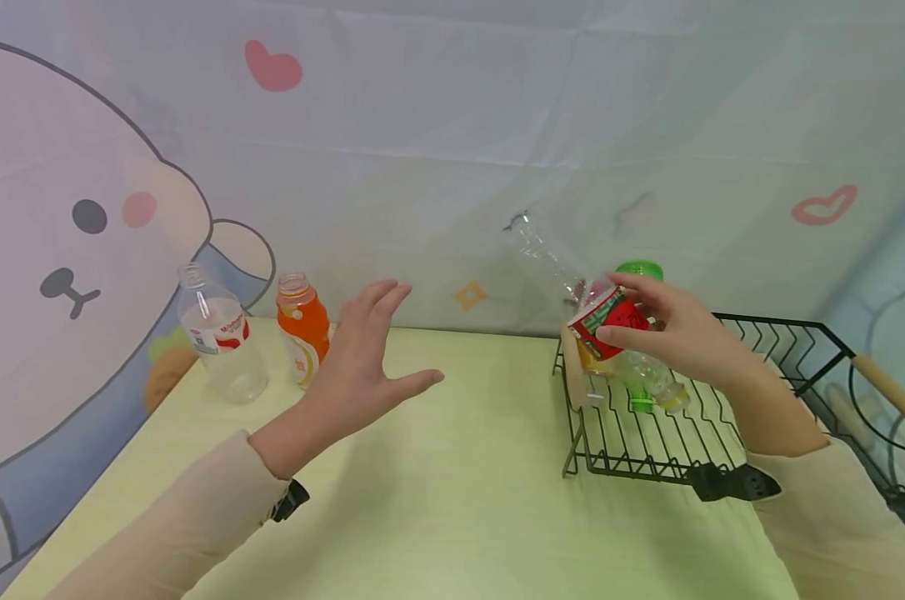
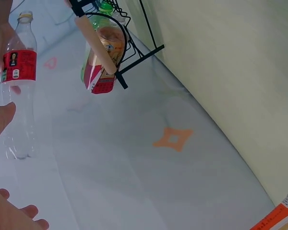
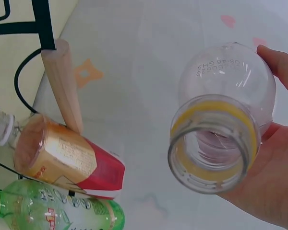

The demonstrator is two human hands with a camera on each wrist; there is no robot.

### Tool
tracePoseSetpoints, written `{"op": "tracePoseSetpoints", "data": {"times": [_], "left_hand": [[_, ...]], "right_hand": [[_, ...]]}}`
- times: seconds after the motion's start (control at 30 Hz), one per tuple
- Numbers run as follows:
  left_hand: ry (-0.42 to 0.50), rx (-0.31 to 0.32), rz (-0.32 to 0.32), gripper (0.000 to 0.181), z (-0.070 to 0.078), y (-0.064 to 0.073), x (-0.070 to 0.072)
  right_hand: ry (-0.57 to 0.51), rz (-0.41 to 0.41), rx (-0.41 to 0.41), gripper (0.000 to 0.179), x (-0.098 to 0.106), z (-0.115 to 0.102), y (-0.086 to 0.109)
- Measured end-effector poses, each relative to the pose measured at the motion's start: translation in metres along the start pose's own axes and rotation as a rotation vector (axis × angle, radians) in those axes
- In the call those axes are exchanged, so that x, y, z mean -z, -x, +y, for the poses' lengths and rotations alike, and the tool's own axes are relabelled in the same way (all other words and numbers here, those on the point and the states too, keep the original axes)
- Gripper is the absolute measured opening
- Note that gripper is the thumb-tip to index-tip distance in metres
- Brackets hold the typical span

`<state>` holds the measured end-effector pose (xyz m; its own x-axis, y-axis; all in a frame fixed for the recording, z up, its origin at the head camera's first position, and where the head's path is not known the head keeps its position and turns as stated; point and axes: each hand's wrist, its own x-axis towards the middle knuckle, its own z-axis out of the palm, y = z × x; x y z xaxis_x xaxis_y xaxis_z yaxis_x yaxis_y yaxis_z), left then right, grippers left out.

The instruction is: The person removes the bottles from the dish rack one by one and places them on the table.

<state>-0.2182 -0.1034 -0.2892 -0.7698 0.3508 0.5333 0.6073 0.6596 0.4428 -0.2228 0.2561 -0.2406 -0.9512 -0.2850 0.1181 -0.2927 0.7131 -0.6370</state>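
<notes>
My right hand (image 1: 681,333) grips a clear plastic bottle (image 1: 553,258) around its red label, tilted over the wire rack (image 1: 670,467). Its base points up and to the left; its uncapped mouth, with a yellow ring, faces the camera in the right wrist view. Behind it on the rack lie a green bottle (image 3: 62,211) and a bottle with a yellow and red label (image 3: 72,158). My left hand (image 1: 358,367) is held above the table, thumb and fingers spread, holding nothing. Close by its fingers stands an orange-labelled bottle (image 1: 302,325), which the hand partly overlaps.
A clear bottle (image 1: 227,350) with a red and white label stands upright at the table's left. The black rack has wooden handles (image 1: 891,396) at its ends. A printed cloth (image 1: 422,125) hangs behind the pale green table (image 1: 452,517).
</notes>
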Motion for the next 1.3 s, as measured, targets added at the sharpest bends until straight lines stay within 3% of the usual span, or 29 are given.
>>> {"op": "tracePoseSetpoints", "data": {"times": [0.2, 0.57, 1.07, 1.3], "left_hand": [[-0.023, -0.081, 0.014, 0.091, 0.004, 0.001, -0.003], [-0.049, -0.174, 0.040, 0.087, 0.017, -0.001, -0.010], [-0.089, -0.255, 0.048, 0.093, 0.024, -0.003, -0.021], [-0.135, -0.278, 0.042, 0.087, 0.027, -0.003, -0.024]], "right_hand": [[-0.053, -0.041, 0.009, 0.073, -0.010, -0.006, 0.000], [-0.060, -0.083, 0.032, 0.068, -0.023, -0.014, 0.003], [-0.081, -0.138, 0.058, 0.068, -0.037, -0.025, 0.006], [-0.061, -0.175, 0.093, 0.066, -0.047, -0.027, 0.005]]}}
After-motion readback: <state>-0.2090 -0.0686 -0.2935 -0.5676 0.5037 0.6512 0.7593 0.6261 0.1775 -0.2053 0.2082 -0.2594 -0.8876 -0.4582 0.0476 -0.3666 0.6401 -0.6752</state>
